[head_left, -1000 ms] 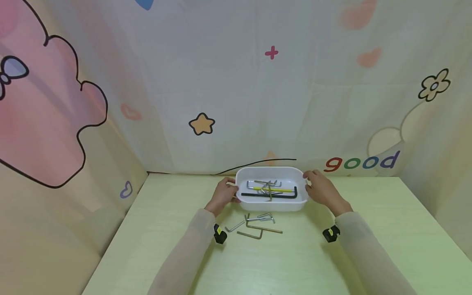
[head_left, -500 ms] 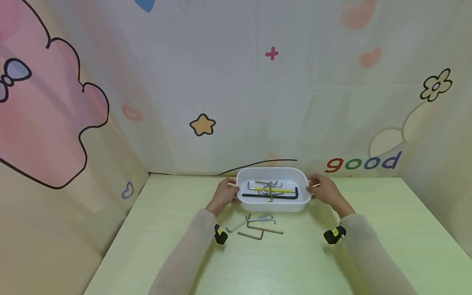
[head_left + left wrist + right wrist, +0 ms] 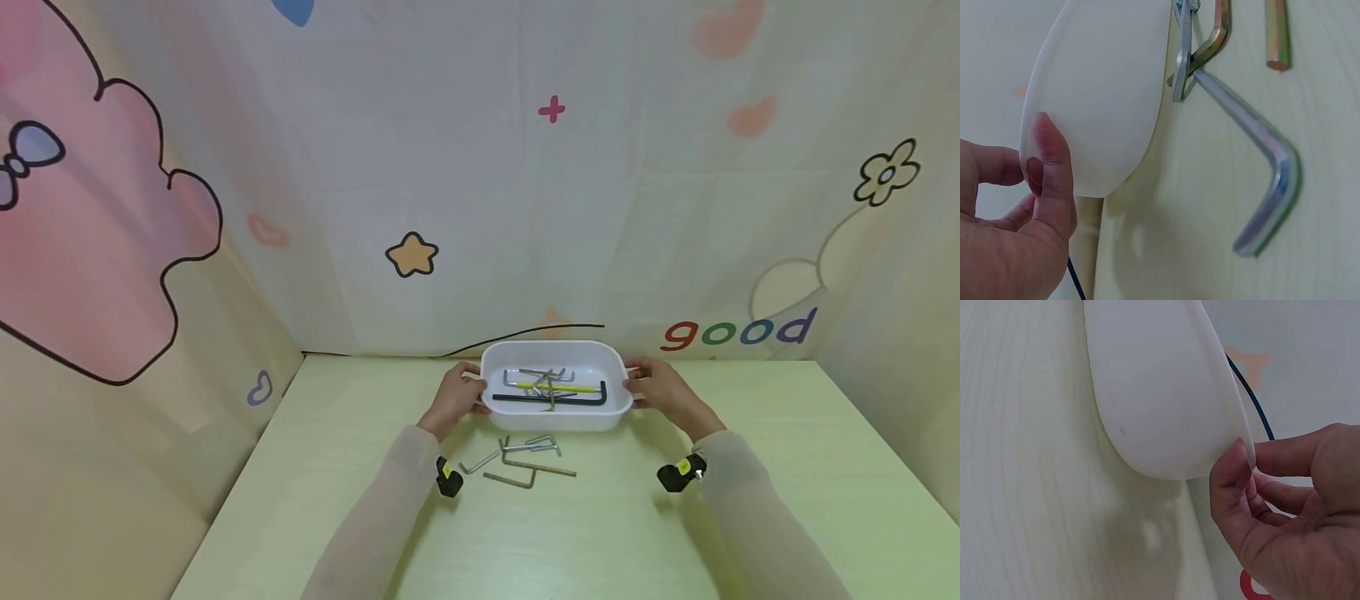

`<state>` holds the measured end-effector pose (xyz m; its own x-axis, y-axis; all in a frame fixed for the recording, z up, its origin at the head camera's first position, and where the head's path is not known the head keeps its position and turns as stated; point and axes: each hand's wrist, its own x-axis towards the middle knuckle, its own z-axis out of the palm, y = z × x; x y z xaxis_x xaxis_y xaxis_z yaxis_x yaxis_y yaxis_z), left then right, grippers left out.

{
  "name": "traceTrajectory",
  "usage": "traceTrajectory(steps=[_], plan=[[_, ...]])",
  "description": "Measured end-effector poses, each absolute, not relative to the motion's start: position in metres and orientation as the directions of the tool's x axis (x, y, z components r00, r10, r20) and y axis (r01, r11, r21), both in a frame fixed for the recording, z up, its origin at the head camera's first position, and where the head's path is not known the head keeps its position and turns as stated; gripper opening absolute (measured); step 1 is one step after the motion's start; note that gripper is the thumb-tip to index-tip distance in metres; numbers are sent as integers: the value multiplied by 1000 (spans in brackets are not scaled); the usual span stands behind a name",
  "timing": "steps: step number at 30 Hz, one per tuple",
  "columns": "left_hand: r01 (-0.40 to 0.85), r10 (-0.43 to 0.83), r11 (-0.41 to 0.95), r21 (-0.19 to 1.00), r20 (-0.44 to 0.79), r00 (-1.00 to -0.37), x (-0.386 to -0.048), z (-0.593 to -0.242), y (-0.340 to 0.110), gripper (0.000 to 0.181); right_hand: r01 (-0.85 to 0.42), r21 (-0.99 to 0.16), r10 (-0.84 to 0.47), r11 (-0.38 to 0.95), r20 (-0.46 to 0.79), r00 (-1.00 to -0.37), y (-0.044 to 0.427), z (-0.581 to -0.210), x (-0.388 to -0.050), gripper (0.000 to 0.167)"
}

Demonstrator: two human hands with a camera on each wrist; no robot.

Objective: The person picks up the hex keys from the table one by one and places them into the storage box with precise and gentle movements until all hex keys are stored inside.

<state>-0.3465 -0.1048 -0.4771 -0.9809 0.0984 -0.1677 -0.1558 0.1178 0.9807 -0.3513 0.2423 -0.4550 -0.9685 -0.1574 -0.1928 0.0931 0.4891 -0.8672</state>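
Observation:
A white bin stands near the back of the table, holding several L-shaped keys, among them a black one and one with a yellow shaft. My left hand pinches its left end; the left wrist view shows the thumb against the bin wall and fingers behind the rim. At the right end my right hand pinches the rim between thumb and fingers, seen closely in the right wrist view, where the hand grips the bin's edge.
In front of the bin, several loose L-shaped keys lie on the table, including a brass one and a silver one. A patterned curtain hangs behind and at both sides. The table's back edge runs just beyond the bin.
My right hand has shifted slightly outward and down and now pinches the bin's right end, where its fingers were looser a second ago. The left hand keeps its grip.

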Motion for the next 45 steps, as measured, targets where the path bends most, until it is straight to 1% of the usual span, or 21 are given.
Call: traceTrajectory(steps=[7,11,17,21,25,29,32,37,41,45], plan=[[-166,73,134,977,-177,-981,-346,-477,-106,37,140,-879,-139,456,-226,-964,241,-458,-352,52],[-160,27,191,968,-168,-985,-344,-477,-108,40,121,-879,-151,461,-212,-966,240,-459,-352,51],[-117,-22,329,937,-116,-993,-338,-470,-110,46,144,-883,-154,448,-234,-960,243,-459,-349,50],[-78,-37,364,928,-69,-997,-332,-464,-112,45,152,-886,-160,437,-243,-957,244,-459,-349,50],[-17,-21,385,923,-10,-1000,-324,-457,-113,40,148,-890,-167,431,-240,-956,245,-460,-350,48],[105,26,440,892,104,-994,-313,-451,-112,37,148,-896,-171,419,-238,-956,246,-461,-351,48],[202,84,499,843,185,-979,-304,-447,-110,37,150,-901,-174,407,-238,-956,246,-462,-352,48],[327,181,546,771,272,-945,-290,-439,-107,38,161,-905,-171,394,-245,-954,245,-462,-352,48],[403,261,585,704,307,-915,-282,-436,-103,37,170,-904,-167,393,-252,-953,244,-460,-351,48],[459,351,648,608,296,-888,-272,-434,-101,37,175,-906,-168,386,-255,-952,243,-458,-349,49]])
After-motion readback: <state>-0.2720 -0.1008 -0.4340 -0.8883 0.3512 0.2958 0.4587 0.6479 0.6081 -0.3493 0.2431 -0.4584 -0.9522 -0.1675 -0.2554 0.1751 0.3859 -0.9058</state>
